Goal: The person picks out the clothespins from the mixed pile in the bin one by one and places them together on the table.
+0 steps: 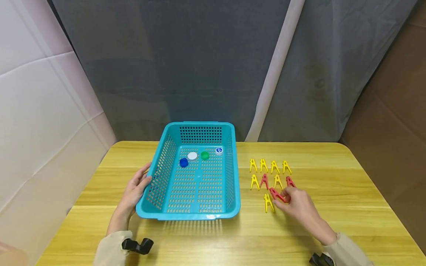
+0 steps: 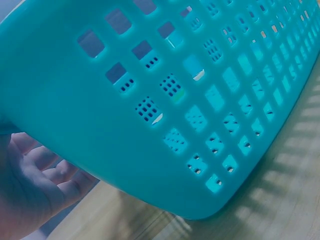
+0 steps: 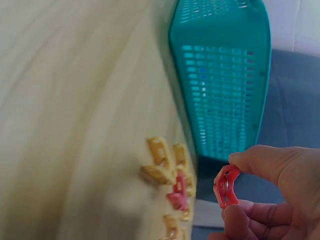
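My left hand grips the left rim of a turquoise plastic basket, thumb at the rim. In the left wrist view, the bent fingers show beyond the basket's perforated wall. My right hand pinches a red clothespin between thumb and fingers. The right wrist view shows this red clothespin held above the table. Close to that hand lie a yellow clothespin and another red clothespin, partly hidden by it.
Several yellow clothespins lie in rows right of the basket, with a red clothespin among them. Inside the basket are a blue cap, a white cap, a green cap and a blue-and-white cap. A grey curtain hangs behind the table.
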Tool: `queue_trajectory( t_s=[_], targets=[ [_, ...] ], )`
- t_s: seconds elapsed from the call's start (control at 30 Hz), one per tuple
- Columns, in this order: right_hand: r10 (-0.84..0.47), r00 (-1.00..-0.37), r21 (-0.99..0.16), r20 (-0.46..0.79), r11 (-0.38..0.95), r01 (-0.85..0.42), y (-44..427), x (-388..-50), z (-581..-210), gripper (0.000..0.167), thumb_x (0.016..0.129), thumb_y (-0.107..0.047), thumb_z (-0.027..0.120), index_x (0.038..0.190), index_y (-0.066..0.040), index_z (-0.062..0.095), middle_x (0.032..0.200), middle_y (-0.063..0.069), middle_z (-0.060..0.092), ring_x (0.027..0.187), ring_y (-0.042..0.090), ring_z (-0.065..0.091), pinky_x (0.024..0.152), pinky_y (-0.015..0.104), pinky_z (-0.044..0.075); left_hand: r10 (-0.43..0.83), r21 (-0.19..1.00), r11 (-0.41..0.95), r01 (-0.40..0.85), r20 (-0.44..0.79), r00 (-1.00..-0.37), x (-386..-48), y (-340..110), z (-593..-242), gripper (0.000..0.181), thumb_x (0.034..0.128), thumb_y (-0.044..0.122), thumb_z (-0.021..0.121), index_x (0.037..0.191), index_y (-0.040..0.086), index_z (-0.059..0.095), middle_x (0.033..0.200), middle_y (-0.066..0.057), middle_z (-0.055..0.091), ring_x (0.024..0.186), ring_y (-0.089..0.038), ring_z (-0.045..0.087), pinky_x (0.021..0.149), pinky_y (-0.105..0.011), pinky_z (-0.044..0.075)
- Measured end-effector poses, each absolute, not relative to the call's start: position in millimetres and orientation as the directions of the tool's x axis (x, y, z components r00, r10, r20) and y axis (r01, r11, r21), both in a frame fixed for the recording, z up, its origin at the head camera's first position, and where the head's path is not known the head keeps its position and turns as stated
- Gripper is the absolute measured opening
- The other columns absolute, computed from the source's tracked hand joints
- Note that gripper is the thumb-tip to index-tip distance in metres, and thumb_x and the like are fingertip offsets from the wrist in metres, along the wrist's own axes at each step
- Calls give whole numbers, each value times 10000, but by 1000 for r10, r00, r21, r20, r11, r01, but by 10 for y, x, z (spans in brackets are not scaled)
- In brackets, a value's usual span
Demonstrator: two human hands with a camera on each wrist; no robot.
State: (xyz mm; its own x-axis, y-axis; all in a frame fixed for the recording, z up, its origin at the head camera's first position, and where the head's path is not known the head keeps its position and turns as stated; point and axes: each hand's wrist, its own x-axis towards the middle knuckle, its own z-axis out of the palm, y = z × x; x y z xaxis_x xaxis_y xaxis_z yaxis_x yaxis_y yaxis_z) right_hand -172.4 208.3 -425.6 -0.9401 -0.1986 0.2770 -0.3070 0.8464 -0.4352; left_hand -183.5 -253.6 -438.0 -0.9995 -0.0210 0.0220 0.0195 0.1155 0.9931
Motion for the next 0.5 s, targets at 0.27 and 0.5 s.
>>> queue_trajectory(
  t_s=[0.27,0.5],
  targets=[
    [-124,-972,-460,198,864,-204,2197,-1681,-4400,206,732,-156,785,717,-49,610,540,-34,438,472,80,360,428,217,290,-20,993,121,10,13,-1000,-1844,-2544,-4384,551,1019,212,399,1493,34,182,1434,-272,286,1009,66,506,800,-158,451],
    [-66,-986,-475,155,870,-133,2265,-1679,-4528,229,730,-160,785,696,-43,591,550,-12,494,468,100,396,412,222,306,-21,992,126,2,5,-1000,-1845,-2544,-4385,545,1022,205,386,1496,40,173,1444,-266,282,1006,75,499,800,-154,448]
  ],
)
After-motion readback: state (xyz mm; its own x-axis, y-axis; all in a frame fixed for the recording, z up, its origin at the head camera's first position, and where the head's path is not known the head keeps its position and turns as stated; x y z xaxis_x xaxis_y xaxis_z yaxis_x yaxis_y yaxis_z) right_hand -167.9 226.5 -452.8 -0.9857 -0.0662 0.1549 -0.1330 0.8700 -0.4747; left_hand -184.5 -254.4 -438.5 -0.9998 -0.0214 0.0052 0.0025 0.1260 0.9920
